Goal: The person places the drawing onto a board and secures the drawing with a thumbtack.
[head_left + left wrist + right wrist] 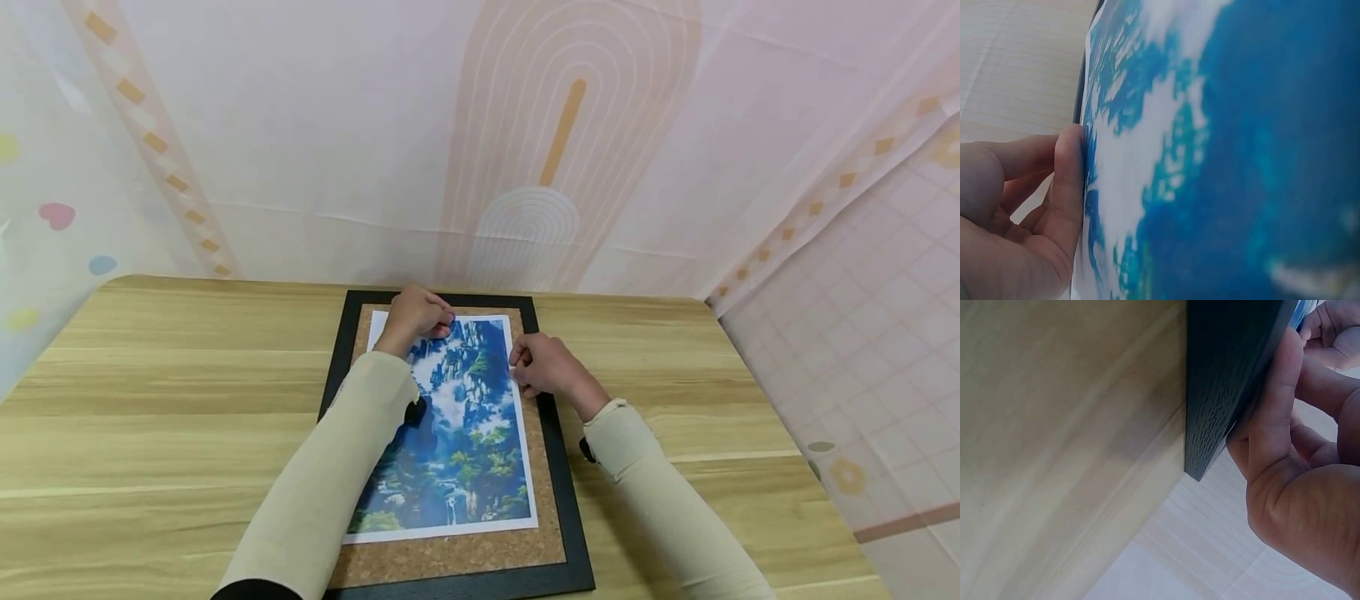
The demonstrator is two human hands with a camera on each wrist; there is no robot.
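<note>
A blue and green landscape print [457,425] lies on a cork board with a black frame [558,467], flat on a wooden table [165,392]. My left hand [417,315] is at the print's top edge with its fingers curled. Its thumb [1069,181] lies against the print [1229,156]. My right hand [542,365] is at the print's right edge, fingers curled, fingertips on the paper's border. In the right wrist view its thumb [1272,406] lies against the black frame [1222,381]. Whether anything small is between the fingers is hidden.
The table's far edge meets a pale patterned cloth backdrop [525,150]. The table's right edge [787,433] drops to a tiled floor [885,350]. Bare wood lies on both sides of the frame.
</note>
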